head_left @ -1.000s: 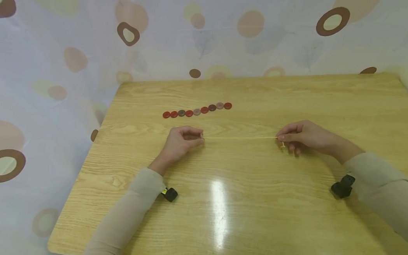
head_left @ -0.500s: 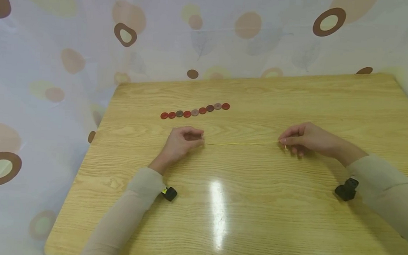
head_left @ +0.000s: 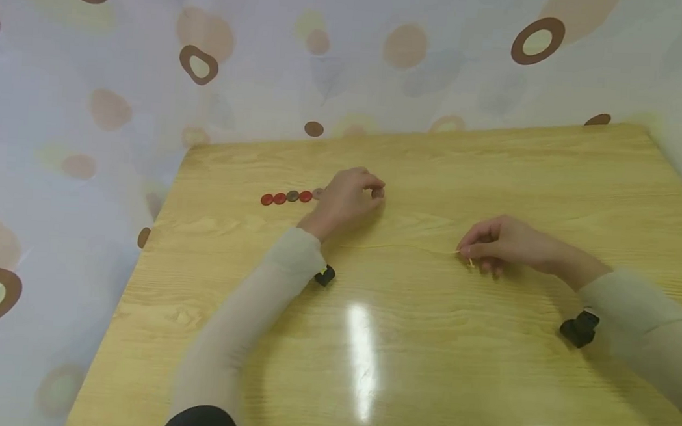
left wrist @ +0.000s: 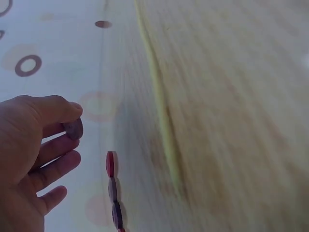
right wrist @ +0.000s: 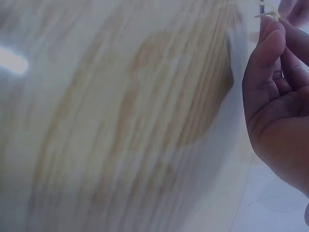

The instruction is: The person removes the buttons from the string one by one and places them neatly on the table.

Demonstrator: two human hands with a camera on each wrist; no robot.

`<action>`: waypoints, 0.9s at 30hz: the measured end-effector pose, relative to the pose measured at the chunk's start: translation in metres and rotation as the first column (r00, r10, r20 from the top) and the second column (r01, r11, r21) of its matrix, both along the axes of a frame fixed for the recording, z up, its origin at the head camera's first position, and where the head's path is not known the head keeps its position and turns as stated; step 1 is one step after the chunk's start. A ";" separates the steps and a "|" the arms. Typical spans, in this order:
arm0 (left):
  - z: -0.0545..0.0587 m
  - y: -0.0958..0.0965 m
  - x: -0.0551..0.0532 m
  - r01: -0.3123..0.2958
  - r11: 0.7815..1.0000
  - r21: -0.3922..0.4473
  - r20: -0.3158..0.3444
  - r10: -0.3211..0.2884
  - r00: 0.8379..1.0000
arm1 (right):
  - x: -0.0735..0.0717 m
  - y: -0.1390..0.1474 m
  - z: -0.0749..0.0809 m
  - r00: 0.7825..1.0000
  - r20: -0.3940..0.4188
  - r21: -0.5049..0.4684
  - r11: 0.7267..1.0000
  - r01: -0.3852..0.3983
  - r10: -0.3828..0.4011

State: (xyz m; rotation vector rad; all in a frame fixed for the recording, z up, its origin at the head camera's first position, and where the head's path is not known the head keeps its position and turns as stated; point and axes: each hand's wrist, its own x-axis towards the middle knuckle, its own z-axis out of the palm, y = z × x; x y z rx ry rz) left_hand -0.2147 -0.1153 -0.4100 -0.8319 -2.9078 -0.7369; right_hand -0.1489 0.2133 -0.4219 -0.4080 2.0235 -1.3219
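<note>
My left hand is over the right part of the button row, pinching a greyish-brown button between thumb and fingers, as the left wrist view shows. Below it on the table lies the row of touching round buttons, red, dark and pinkish; the hand hides its right part in the head view. My right hand pinches one end of a thin yellow string. A short knotted tail hangs under those fingertips. Leftward the string runs slack, its far end apart from my left hand.
The wooden table carries a bright light reflection. Patterned cloth hangs along its back and left edges. Small black cameras sit at both wrists. A black rounded thing shows at the bottom edge, its kind unclear.
The string was taut between both hands, then slackened. My left hand has moved away from its end, up and right over the buttons. The right hand has stayed nearly in place.
</note>
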 end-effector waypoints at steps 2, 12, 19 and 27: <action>-0.004 0.006 -0.010 0.017 0.999 -0.040 -0.030 -0.018 0.999 | 0.005 -0.001 -0.002 1.000 0.014 -0.024 1.000 -0.013 0.013; -0.023 0.008 -0.032 -0.004 0.998 -0.070 -0.032 0.002 0.999 | 0.018 -0.015 -0.008 0.997 0.061 -0.053 0.998 -0.036 0.039; -0.025 0.001 -0.037 -0.051 0.998 -0.041 0.040 0.052 0.998 | 0.018 -0.017 -0.010 0.996 0.057 -0.063 0.996 -0.065 0.068; -0.027 -0.001 -0.040 -0.070 0.994 -0.086 0.072 0.076 0.995 | 0.015 -0.016 -0.009 0.996 0.027 -0.039 0.996 -0.079 0.080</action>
